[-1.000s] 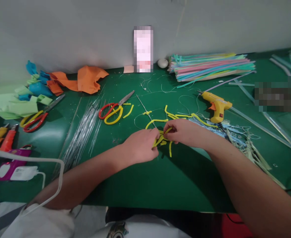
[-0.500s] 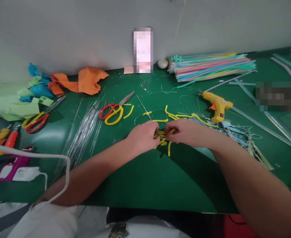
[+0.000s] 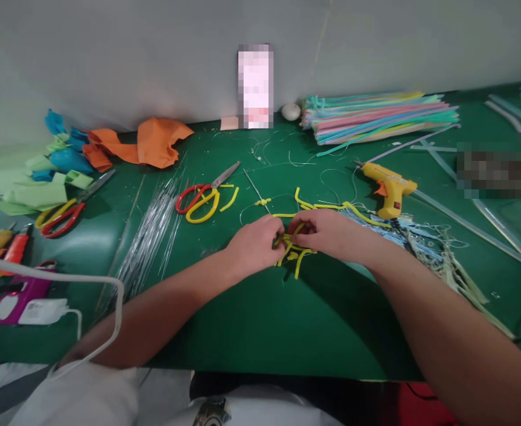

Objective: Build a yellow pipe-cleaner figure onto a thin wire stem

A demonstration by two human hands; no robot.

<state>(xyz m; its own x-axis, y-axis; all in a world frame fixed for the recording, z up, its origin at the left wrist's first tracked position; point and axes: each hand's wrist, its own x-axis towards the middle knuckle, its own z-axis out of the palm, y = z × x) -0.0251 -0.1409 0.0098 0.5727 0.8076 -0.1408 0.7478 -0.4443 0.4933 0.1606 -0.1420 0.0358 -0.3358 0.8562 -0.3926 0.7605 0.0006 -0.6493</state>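
Observation:
Between my two hands is a small tangle of bent yellow pipe cleaners (image 3: 292, 255), held just above the table. My left hand (image 3: 260, 241) is closed on its left side, the fingertips curled in. On the other side, my right hand (image 3: 320, 232) pinches a yellow strand at the top of the tangle. Loose ends hang below the fingers. Part of the piece is hidden by my fingers. Just beyond my hands lie more yellow pipe cleaner pieces (image 3: 327, 207) and a thin metal rod (image 3: 256, 188) with a yellow knot on it.
Red-and-yellow scissors (image 3: 202, 204) and a bundle of thin wires (image 3: 149, 231) lie left. A yellow glue gun (image 3: 389, 186) rests right, below a pile of coloured pipe cleaners (image 3: 380, 118). A phone (image 3: 255, 86) leans on the wall. A white cable (image 3: 121, 307) crosses my left forearm.
My right hand has shifted slightly left and up, closer to my left hand. The yellow piece has turned a little, its hanging end moving left. Another person's hand at the left edge is gone.

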